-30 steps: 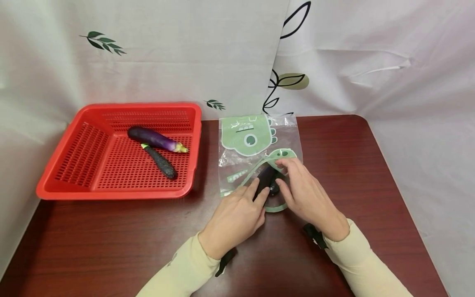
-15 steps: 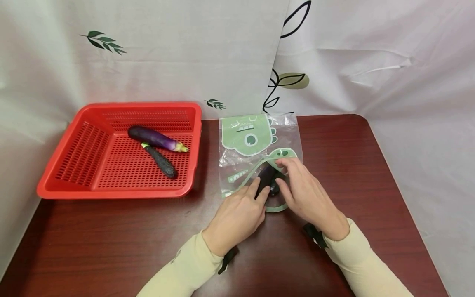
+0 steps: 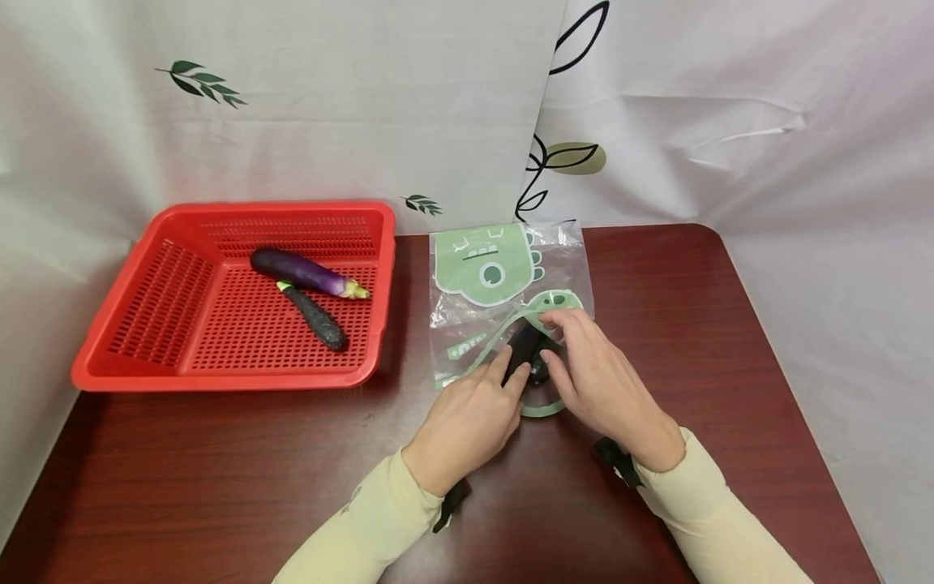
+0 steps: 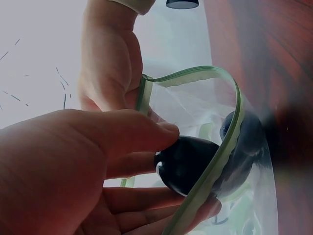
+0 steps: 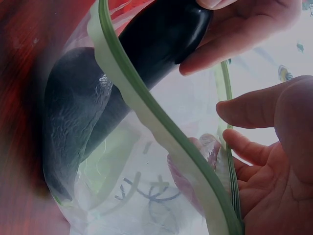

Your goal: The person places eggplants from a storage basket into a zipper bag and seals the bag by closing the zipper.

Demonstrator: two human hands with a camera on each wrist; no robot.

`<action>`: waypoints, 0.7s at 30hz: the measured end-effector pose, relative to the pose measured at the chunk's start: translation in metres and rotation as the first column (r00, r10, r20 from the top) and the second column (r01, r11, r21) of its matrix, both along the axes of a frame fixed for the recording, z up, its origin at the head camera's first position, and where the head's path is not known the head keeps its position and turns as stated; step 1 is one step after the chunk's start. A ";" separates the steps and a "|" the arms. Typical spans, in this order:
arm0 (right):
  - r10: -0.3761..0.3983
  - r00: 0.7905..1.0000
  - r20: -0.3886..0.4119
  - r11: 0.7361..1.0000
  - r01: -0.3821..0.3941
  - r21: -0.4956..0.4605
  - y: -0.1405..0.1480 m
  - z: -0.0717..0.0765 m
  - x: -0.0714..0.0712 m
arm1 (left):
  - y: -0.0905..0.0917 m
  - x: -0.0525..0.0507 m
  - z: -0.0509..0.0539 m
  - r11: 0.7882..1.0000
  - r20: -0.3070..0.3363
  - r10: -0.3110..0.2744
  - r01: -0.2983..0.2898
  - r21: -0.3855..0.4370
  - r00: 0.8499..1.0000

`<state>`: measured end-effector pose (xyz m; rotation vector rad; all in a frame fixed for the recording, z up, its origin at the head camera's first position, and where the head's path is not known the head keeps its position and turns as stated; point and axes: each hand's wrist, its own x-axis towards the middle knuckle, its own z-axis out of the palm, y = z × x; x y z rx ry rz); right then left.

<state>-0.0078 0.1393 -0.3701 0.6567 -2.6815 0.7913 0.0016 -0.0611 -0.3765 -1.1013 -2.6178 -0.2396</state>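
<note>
A clear zip bag (image 3: 562,259) with green cartoon print lies on the table, its green-rimmed mouth facing me. With the thumb and fingers of my left hand (image 3: 463,426) I grip a dark eggplant (image 3: 522,345), whose far part is inside the bag. Beside it, within the clear plastic, rests a second dark eggplant (image 5: 73,117), partly covered by the green rim (image 5: 146,103) in the right wrist view. My right hand (image 3: 609,393) pinches the far side of the bag's mouth, holding it apart. Some of its fingers are hidden behind the rim.
To the left stands a red perforated basket (image 3: 233,381). In it lie a long purple eggplant (image 3: 299,269) and a smaller dark one (image 3: 314,318). A white patterned curtain (image 3: 328,105) hangs behind the brown table (image 3: 255,478).
My left wrist and forearm have shifted slightly to the right, with the fingers staying at the bag's mouth. My right hand and the basket look unchanged.
</note>
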 end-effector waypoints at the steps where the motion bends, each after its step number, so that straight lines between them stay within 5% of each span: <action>1: -0.001 1.000 0.002 1.000 0.001 -0.001 0.000 0.000 0.000 | 0.001 0.000 0.000 1.000 0.000 0.000 0.000 0.000 1.000; 21: 0.013 1.000 -0.023 1.000 -0.012 0.003 -0.001 0.000 0.000 | 0.013 -0.008 0.001 0.998 -0.026 0.014 -0.016 -0.054 1.000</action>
